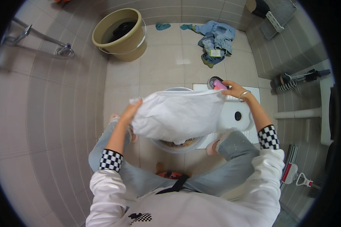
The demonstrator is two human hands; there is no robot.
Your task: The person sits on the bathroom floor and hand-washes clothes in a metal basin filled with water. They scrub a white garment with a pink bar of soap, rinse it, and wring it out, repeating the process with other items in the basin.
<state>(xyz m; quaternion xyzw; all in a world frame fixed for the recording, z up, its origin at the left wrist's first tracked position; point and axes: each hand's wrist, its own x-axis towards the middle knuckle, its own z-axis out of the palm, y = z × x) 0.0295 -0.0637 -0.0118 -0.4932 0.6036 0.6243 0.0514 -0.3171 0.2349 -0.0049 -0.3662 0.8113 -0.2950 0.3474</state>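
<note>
A white cloth garment [179, 115] is stretched sideways between my two hands. My left hand [130, 111] grips its left end, and my right hand [235, 90] pinches its upper right corner. Beneath the cloth sits a round basin [178, 149], mostly covered; something brown and patterned shows inside its near rim. Just beyond my right fingers, a small dark round dish [211, 82] stands with a pink object [219, 84] in or on it, partly hidden. What exactly the pink object is, I cannot tell.
A tan bucket [125, 37] holding water and dark cloth stands at the far left. Blue clothes [215, 39] lie on the tiles at the far right, near a teal sock [162, 26]. To the right is a squat toilet [230, 124]; a mop [290, 171] leans by the right wall.
</note>
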